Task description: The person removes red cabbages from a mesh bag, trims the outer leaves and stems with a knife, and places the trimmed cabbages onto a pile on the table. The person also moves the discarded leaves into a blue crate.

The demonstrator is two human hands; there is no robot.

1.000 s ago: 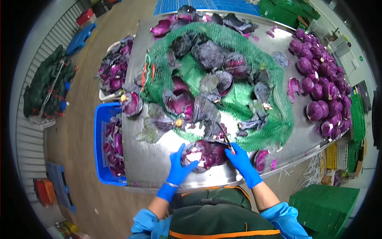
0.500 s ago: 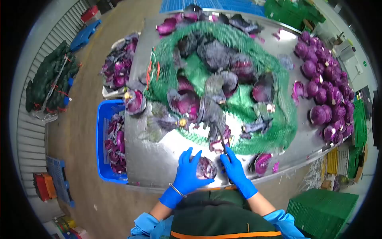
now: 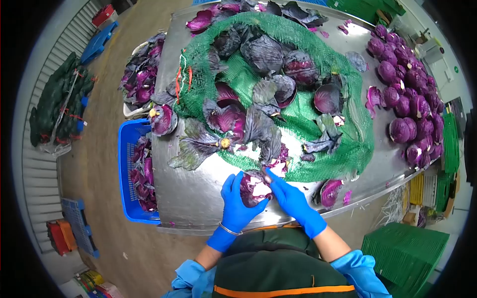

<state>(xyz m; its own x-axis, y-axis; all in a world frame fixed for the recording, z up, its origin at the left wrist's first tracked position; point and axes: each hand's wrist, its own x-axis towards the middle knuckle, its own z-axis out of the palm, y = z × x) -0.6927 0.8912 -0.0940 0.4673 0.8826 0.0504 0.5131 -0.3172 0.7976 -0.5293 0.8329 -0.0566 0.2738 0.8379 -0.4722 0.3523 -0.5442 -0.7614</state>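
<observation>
My left hand (image 3: 238,201) is closed around the left side of a red cabbage (image 3: 252,188) at the near edge of the metal table. White cut patches show on the cabbage's top and right side. My right hand (image 3: 293,196) presses against its right side with fingers closed on a knife, mostly hidden by the glove. Just beyond my fingertips lies a trimmed cabbage piece (image 3: 277,168) with a pale cut face. Loose dark outer leaves (image 3: 196,144) lie to the left of it. A purple leaf (image 3: 330,192) rests to the right of my right hand.
A green mesh sack (image 3: 303,134) with whole cabbages and leaves on it covers the table's middle. Peeled red cabbages (image 3: 415,104) are piled at the right. A blue crate (image 3: 128,198) and a white bin (image 3: 133,111), both with leaf scraps, stand along the left edge.
Both hands have moved slightly away from my body. The left has lifted and turned the cabbage, so its white cut area faces up. My right hand has come in against it.
</observation>
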